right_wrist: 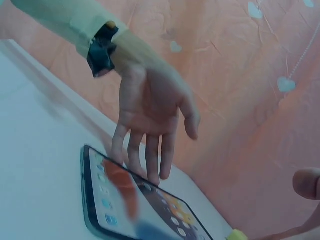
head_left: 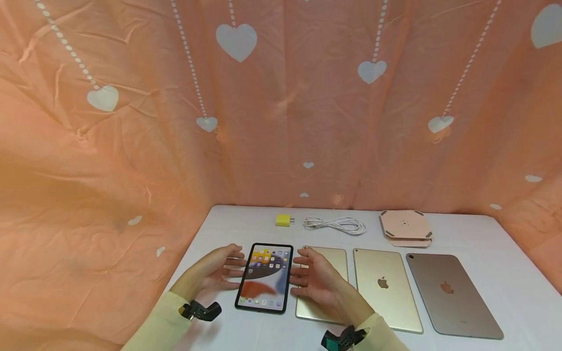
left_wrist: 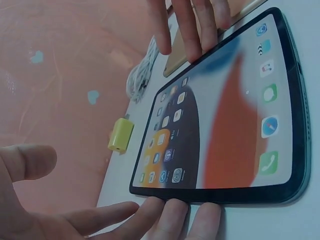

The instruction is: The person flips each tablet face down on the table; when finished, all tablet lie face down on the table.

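A tablet (head_left: 265,280) with a black border lies face up on the white table, its screen lit with app icons. My left hand (head_left: 219,267) is at its left side, fingers extended and fingertips against or very near the edge. Along the opposite long edge is my right hand (head_left: 317,279), palm turned inward, with its fingers fairly straight. In the left wrist view the tablet (left_wrist: 220,125) lies between both sets of fingertips. Neither hand curls round it. Behind the right hand, a gold tablet (head_left: 335,258) is partly covered.
Another gold tablet (head_left: 386,297) and a grey tablet (head_left: 452,297) lie back up to the right. Behind them are a yellow charger plug (head_left: 283,220), a coiled white cable (head_left: 340,224) and a pink folding stand (head_left: 406,226). A peach curtain (head_left: 281,122) encloses the table.
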The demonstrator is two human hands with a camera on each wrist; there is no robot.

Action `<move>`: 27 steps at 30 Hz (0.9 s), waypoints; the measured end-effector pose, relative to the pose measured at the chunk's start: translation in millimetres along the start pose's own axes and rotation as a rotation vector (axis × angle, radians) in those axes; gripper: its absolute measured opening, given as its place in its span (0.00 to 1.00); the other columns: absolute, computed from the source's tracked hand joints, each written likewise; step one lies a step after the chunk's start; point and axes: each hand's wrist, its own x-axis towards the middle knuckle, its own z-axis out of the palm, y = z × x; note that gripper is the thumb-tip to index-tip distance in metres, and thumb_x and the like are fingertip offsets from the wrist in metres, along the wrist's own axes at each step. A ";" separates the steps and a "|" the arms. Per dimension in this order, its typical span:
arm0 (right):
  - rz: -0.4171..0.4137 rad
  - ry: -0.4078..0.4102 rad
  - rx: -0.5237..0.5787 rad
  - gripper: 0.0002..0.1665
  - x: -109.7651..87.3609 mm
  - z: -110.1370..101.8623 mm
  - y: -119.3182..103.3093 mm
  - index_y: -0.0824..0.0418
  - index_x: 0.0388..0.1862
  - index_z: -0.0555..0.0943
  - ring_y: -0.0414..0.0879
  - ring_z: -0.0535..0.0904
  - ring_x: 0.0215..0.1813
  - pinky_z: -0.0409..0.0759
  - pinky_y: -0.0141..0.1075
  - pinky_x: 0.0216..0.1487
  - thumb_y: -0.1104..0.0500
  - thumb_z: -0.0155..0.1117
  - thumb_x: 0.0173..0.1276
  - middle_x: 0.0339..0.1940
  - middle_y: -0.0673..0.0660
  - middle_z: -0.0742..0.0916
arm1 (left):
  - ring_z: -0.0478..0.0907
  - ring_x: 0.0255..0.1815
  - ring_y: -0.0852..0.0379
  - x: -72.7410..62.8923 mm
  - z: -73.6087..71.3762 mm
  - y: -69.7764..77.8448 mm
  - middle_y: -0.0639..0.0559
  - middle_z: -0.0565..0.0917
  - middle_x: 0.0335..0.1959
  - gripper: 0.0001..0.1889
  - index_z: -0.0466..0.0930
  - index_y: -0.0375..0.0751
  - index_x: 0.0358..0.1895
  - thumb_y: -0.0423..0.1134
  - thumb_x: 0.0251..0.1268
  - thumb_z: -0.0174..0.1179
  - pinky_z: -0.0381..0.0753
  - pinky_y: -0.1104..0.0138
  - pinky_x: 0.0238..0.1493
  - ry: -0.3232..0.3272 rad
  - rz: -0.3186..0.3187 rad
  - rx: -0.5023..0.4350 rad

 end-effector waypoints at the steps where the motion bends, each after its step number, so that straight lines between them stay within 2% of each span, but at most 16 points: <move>1: -0.002 0.003 0.002 0.52 -0.3 1.2 -0.3 0.74 0.85 0.51 0.68 0.64 0.75 0.69 0.61 0.80 0.38 0.53 0.81 0.78 0.76 0.63 | 0.80 0.63 0.35 1.4 0.6 -0.2 0.32 0.78 0.67 0.35 0.70 0.27 0.73 0.57 0.82 0.55 0.91 0.43 0.56 0.003 -0.004 0.001; 4: -0.009 0.008 0.005 0.52 -2.0 4.6 -0.9 0.73 0.84 0.53 0.65 0.64 0.72 0.70 0.54 0.78 0.38 0.53 0.80 0.76 0.74 0.64 | 0.80 0.61 0.36 4.9 3.3 0.2 0.34 0.78 0.66 0.37 0.70 0.27 0.73 0.58 0.81 0.55 0.92 0.45 0.54 0.000 -0.020 0.019; 8: -0.019 0.013 0.024 0.52 -3.6 5.2 -3.3 0.74 0.84 0.52 0.64 0.62 0.71 0.66 0.55 0.81 0.39 0.52 0.79 0.75 0.74 0.64 | 0.81 0.57 0.39 8.8 7.8 1.7 0.35 0.77 0.64 0.39 0.70 0.27 0.72 0.62 0.80 0.55 0.93 0.48 0.50 -0.009 -0.043 0.062; 11: -0.020 0.029 0.043 0.52 -3.6 1.9 -5.4 0.74 0.83 0.53 0.60 0.65 0.69 0.69 0.53 0.79 0.38 0.52 0.79 0.70 0.70 0.68 | 0.81 0.54 0.40 10.7 11.9 2.6 0.36 0.78 0.61 0.38 0.72 0.28 0.70 0.63 0.79 0.55 0.93 0.49 0.49 -0.030 -0.049 0.065; 15: -0.010 0.017 0.072 0.47 -4.8 -4.1 -7.2 0.70 0.80 0.58 0.50 0.73 0.57 0.77 0.41 0.61 0.38 0.52 0.79 0.55 0.58 0.73 | 0.82 0.54 0.40 13.0 20.4 3.7 0.37 0.79 0.60 0.36 0.73 0.28 0.68 0.62 0.80 0.55 0.92 0.47 0.49 -0.072 -0.042 0.052; 16: -0.007 0.001 0.086 0.45 -5.8 -5.8 -7.8 0.69 0.79 0.58 0.49 0.74 0.56 0.78 0.40 0.60 0.38 0.51 0.80 0.53 0.56 0.74 | 0.82 0.55 0.39 13.4 23.1 4.2 0.37 0.79 0.60 0.36 0.73 0.28 0.68 0.61 0.80 0.55 0.92 0.47 0.49 -0.083 -0.041 0.050; 21: -0.010 -0.101 0.119 0.44 -15.5 -15.8 -14.4 0.66 0.82 0.53 0.51 0.75 0.58 0.81 0.44 0.60 0.38 0.47 0.83 0.58 0.58 0.74 | 0.83 0.58 0.37 15.2 38.4 6.3 0.36 0.78 0.60 0.35 0.72 0.27 0.68 0.59 0.81 0.55 0.91 0.39 0.55 -0.150 -0.032 0.003; 24: -0.023 -0.125 0.093 0.44 -24.7 -22.3 -21.6 0.65 0.84 0.51 0.51 0.74 0.57 0.80 0.44 0.60 0.37 0.42 0.85 0.63 0.60 0.72 | 0.82 0.60 0.34 15.2 48.4 7.7 0.35 0.76 0.61 0.34 0.71 0.26 0.69 0.57 0.82 0.55 0.87 0.34 0.61 -0.203 -0.028 -0.031; 27: -0.039 -0.130 0.052 0.44 -33.5 -27.1 -28.6 0.65 0.86 0.50 0.51 0.74 0.58 0.81 0.43 0.60 0.38 0.38 0.86 0.67 0.61 0.70 | 0.82 0.61 0.33 12.3 57.7 10.6 0.33 0.76 0.64 0.34 0.71 0.25 0.71 0.56 0.83 0.53 0.86 0.32 0.63 -0.242 -0.022 -0.013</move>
